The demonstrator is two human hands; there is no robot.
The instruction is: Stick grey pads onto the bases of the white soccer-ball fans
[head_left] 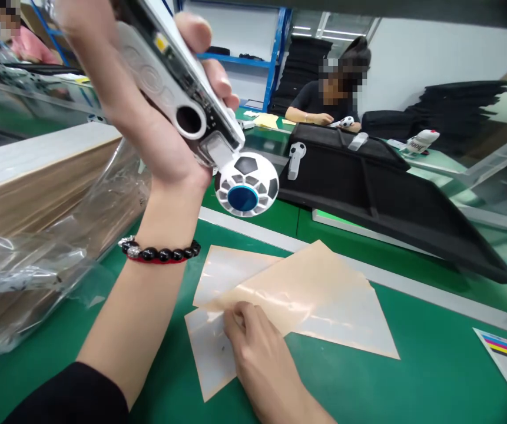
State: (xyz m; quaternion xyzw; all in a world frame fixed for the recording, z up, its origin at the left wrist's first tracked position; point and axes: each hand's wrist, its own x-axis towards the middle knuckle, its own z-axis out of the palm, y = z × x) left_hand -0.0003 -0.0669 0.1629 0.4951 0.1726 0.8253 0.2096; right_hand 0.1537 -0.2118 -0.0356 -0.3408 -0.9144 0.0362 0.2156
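Two peach backing sheets point(306, 294) overlapping near the green table's point(412, 365) front edge, pinched at a corner by right hand point(253, 347). Higher, farther back, left hand point(147, 94) clenched around white handheld device point(178, 76), football-patterned head point(247, 184) hanging below fist.

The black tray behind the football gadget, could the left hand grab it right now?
Probably not: the left hand is raised and already full, gripping the silver handle of the football gadget. The black tray lies further back across the table, with nothing between.
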